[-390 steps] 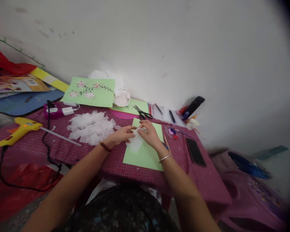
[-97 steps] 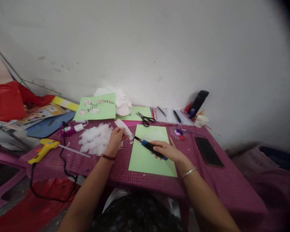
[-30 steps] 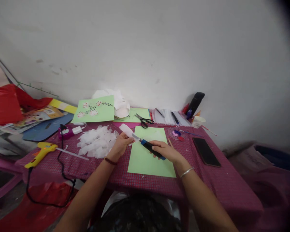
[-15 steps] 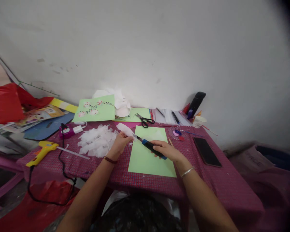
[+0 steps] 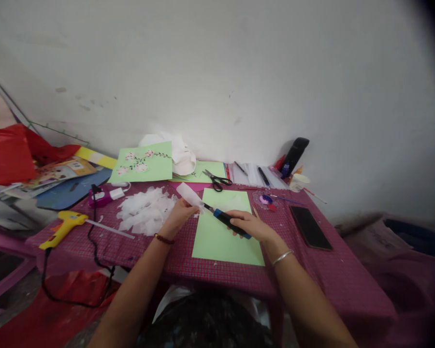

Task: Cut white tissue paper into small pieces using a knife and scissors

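Note:
A strip of white paper [image 5: 189, 195] is pinched in my left hand [image 5: 182, 213], its far end standing up to the left. My right hand [image 5: 248, 225] is wrapped round the black and blue handle of a utility knife [image 5: 225, 218]. The blade points up and left, and its tip meets the strip's near end by my left fingers; whether it cuts in I cannot tell. Below both lies a green sheet of paper [image 5: 226, 241]. Left of my left hand is a heap of torn white paper [image 5: 147, 210]. Black-handled scissors [image 5: 217, 181] rest beyond the green sheet.
A yellow glue gun [image 5: 63, 227] with a black cord lies at the left, near a purple plug block [image 5: 100, 197]. Behind it stands a green card with painted flowers [image 5: 143, 164]. A black phone [image 5: 311, 227] lies at the right, and pens [image 5: 264, 176] lie at the back.
The white strip's free end has tilted slightly up and to the right. Both hands keep their hold in nearly the same place.

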`<move>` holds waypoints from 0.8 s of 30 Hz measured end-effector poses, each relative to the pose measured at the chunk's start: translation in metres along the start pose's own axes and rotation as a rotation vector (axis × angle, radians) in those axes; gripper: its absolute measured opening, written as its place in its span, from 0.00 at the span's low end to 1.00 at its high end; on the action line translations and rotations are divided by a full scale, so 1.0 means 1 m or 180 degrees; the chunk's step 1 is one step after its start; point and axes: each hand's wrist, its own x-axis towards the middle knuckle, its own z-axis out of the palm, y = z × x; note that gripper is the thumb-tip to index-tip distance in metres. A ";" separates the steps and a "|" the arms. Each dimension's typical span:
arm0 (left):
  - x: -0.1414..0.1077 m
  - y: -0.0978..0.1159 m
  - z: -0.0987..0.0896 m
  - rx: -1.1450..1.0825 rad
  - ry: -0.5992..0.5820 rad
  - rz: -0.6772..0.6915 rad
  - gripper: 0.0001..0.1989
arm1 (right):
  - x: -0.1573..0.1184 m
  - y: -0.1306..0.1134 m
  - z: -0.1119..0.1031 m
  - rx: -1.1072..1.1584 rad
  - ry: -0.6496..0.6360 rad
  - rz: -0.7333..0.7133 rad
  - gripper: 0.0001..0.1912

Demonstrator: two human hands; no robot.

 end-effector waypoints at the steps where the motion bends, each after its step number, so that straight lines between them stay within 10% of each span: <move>1: 0.000 0.000 0.000 0.0059 0.0024 0.0024 0.06 | 0.000 0.000 0.000 0.0003 -0.0002 0.0009 0.21; 13: -0.013 0.007 0.016 -0.0901 -0.0465 -0.0753 0.27 | 0.002 0.001 0.004 0.0137 -0.0020 -0.0007 0.22; 24: -0.006 0.000 0.003 -0.0533 -0.0472 -0.0782 0.16 | 0.000 0.001 0.001 0.0027 0.0011 -0.0057 0.22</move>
